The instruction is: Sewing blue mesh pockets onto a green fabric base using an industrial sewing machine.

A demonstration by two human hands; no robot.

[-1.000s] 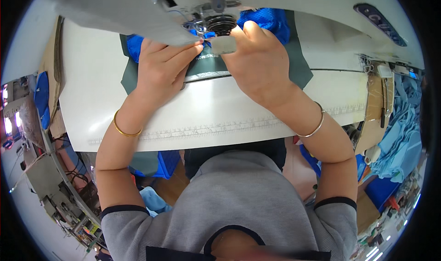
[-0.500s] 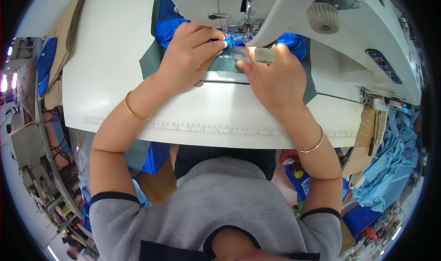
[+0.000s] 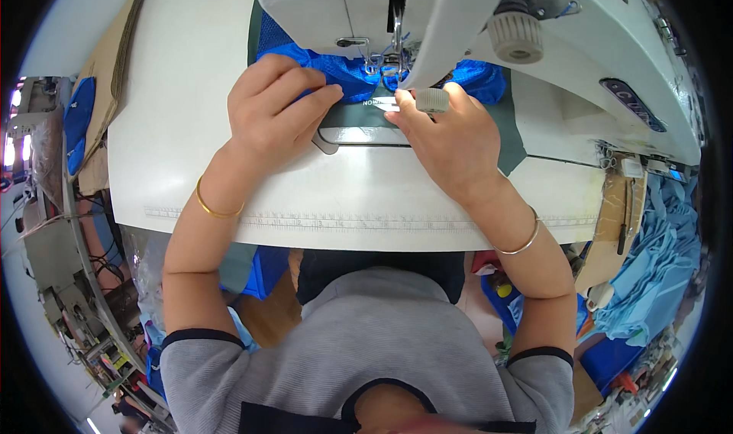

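Note:
A white sewing machine (image 3: 343, 10) has its needle and presser foot (image 3: 395, 64) over bright blue fabric (image 3: 347, 75) lying on a dark green-grey piece (image 3: 351, 116). My left hand (image 3: 279, 113) has curled fingers gripping the blue fabric left of the foot. Below and right of the foot, my right hand (image 3: 450, 140) is closed on a small silver pointed tool (image 3: 382, 103), perhaps thread snips, whose tip points left over the printed part of the darker fabric. A knob partly overlaps the right hand in the view.
The white table (image 3: 351, 190) carries a printed ruler strip. Cardboard (image 3: 607, 235) and a heap of light blue fabric (image 3: 653, 266) are at right. Blue bins (image 3: 263, 270) sit below the table. A metal rack (image 3: 53, 266) stands at left, with a person small at lower left.
The view has shifted, showing more of the machine. Since half a second ago, my left hand has moved left and down from the foot, and the silver tool now shows in my right hand.

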